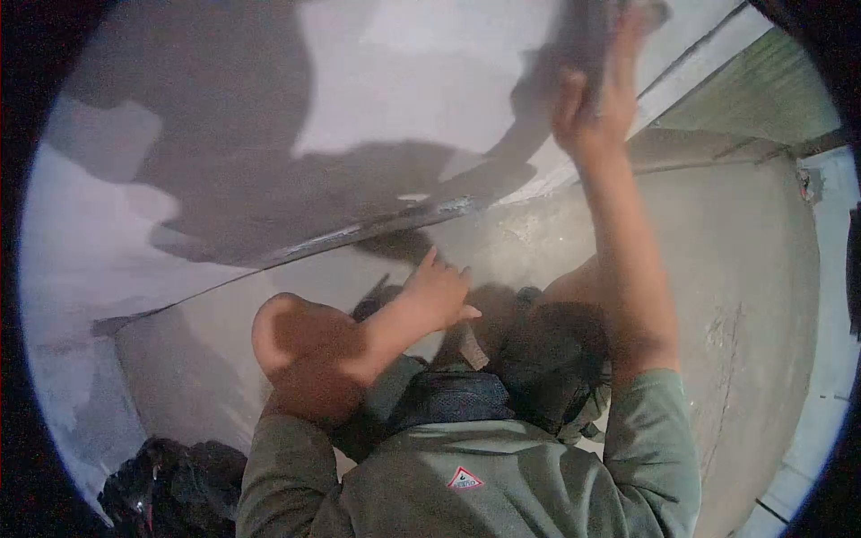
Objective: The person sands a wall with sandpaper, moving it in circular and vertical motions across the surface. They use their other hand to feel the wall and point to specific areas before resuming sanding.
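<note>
My right hand (605, 112) is raised at the upper right, close against the pale wall (395, 81). Its fingers close around a long, flat grey tool (594, 54) that looks like a plastering trowel; blur hides its exact kind. Lower down, between my knees, my left hand (438, 291) is curled around a narrow tool with a brownish, wood-like end (472, 348) below the fingers. The far end of that tool is hidden in shadow. Along the wall's lower edge runs a rough, patchy strip (332, 240).
A grey-beige floor (735, 269) spreads under my bent legs. Black bundled material (175, 484) lies at the lower left. A greenish panel (753, 94) is at the upper right, and pale edging (821, 386) borders the floor on the right. Shadows cover much of the wall.
</note>
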The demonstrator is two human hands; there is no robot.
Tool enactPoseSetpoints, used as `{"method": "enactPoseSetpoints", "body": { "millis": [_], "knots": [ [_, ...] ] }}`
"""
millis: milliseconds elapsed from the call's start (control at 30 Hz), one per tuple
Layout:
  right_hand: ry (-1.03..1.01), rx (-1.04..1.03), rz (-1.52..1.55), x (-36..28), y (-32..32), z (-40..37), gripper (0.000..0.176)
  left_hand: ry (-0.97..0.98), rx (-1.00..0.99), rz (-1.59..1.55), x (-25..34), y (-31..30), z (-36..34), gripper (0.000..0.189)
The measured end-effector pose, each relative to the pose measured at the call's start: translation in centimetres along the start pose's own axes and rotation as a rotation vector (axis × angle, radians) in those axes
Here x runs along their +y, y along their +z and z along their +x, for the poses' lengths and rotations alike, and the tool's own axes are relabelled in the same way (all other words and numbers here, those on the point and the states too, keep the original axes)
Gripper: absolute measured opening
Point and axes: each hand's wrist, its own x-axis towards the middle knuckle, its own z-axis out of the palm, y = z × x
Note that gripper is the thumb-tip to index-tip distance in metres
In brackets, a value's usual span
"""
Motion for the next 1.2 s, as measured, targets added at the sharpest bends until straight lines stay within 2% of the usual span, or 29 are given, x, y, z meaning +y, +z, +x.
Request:
{"method": "enactPoseSetpoints", "body": {
  "millis": [33,100,167,200,333,400,433,500,600,633,700,767,800,833,900,967,1000,1033,1100,1133,1200],
  "knots": [
    [0.067,0.034,0.016,0.2,-0.3,0.3,0.07,-0.005,-0.001,-0.003,0.1,-0.3,0.0,0.07],
    [0.214,-0.013,0.026,-2.0,-0.7,1.0,0.071,-0.009,-0.128,-0.018,0.1,-0.6,0.1,0.081],
    [0.173,-0.102,-0.047,-3.4,0.2,-0.3,0.073,-0.016,-0.125,-0.006,-0.2,-0.1,0.1,0.08],
    [0.05,-0.069,-0.054,-3.1,1.1,-0.5,0.072,-0.025,-0.124,0.003,-0.3,0.0,0.2,0.08],
    [0.032,-0.157,-0.03,-2.0,0.2,-0.8,0.068,-0.02,-0.092,0.027,-0.3,0.0,0.4,0.08],
    [0.097,-0.114,-0.027,-1.2,-0.9,0.5,0.066,0.003,-0.061,0.007,-0.2,-0.1,0.3,0.081],
    [0.059,-0.048,-0.048,0.0,-0.7,0.3,0.065,0.0,-0.062,0.001,-0.2,0.2,0.3,0.081],
    [0.08,-0.018,-0.043,-0.6,-0.4,0.2,0.066,-0.015,-0.026,0.045,-0.4,1.0,0.4,0.071],
    [0.144,-0.129,0.006,-4.1,0.6,-1.0,0.066,-0.011,-0.025,0.045,-0.8,1.6,0.5,0.075],
    [0.107,-0.201,-0.017,-3.9,0.2,-1.0,0.067,-0.006,-0.026,0.05,-0.8,1.4,0.6,0.075],
    [0.052,-0.208,-0.022,-3.0,-0.5,-0.2,0.065,-0.033,-0.133,0.029,-0.4,0.0,0.6,0.083],
    [0.211,-0.174,-0.025,-2.8,-1.9,0.8,0.063,-0.02,-0.107,0.03,-0.3,-0.1,0.4,0.084],
    [0.12,-0.02,-0.036,-1.1,-1.1,0.9,0.059,-0.004,-0.087,0.032,-0.3,0.0,0.2,0.084],
    [0.226,-0.086,-0.049,-0.7,-1.8,0.1,0.058,-0.011,-0.09,0.026,-0.2,0.0,0.1,0.084],
    [0.258,-0.006,0.01,-1.5,-1.3,0.5,0.058,-0.026,-0.175,-0.001,-0.1,-0.3,0.4,0.085],
    [0.19,-0.148,-0.005,-3.3,-1.2,-0.7,0.059,-0.023,-0.12,0.029,-0.2,0.4,0.4,0.079],
    [0.009,-0.081,0.036,-3.0,0.1,-0.6,0.059,-0.022,-0.064,0.057,-0.3,0.7,0.5,0.073],
    [0.01,-0.08,0.032,-2.8,-0.3,-0.7,0.059,-0.019,-0.065,0.061,-0.4,0.9,0.7,0.073],
    [0.086,-0.135,-0.006,-3.0,-1.9,0.8,0.062,-0.01,-0.06,0.024,-0.2,0.2,0.6,0.072],
    [0.138,-0.063,0.004,-1.7,-1.9,0.8,0.064,-0.014,-0.059,0.02,-0.2,0.3,0.7,0.072],
    [0.408,0.028,0.077,-2.0,-2.3,1.3,0.067,-0.011,-0.03,0.014,-0.1,0.7,0.7,0.071]
  ]
}}
